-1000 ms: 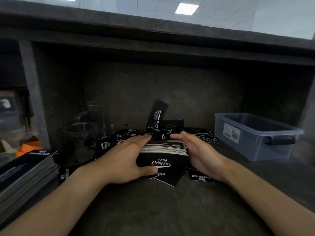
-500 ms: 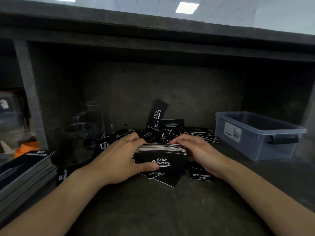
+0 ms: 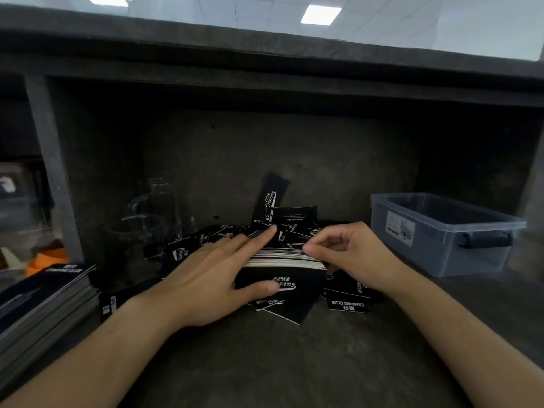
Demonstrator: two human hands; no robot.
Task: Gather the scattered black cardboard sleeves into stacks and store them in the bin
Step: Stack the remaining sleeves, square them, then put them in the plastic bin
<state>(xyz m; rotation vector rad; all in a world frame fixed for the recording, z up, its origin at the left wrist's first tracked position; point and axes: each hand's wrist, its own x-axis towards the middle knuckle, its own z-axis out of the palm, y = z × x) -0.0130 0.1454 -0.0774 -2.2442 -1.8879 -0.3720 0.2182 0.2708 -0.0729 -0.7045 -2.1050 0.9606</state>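
Observation:
A stack of black sleeves (image 3: 282,270) printed "Club Camping" stands on edge on the dark shelf's middle. My left hand (image 3: 215,278) holds it, thumb on the front face and fingers reaching over the top toward the back. My right hand (image 3: 350,251) has curled fingers, and its thumb and fingertips pinch the stack's top right edge. Loose sleeves (image 3: 223,234) lie scattered behind and under the stack; one (image 3: 348,304) lies flat at the front right, and another (image 3: 272,192) leans on the back wall. The clear plastic bin (image 3: 435,254) stands at the right with nothing visible in it.
A tall pile of black printed cards (image 3: 44,298) lies at the left front. Clear glassware (image 3: 153,219) stands behind the left of the pile. A grey upright post (image 3: 50,160) divides off a left compartment with an orange thing (image 3: 47,260). A low shelf runs overhead.
My right hand left the stack's right side and curled its fingers onto the top right edge. My left fingers stretched farther over the top. The stack stayed in place.

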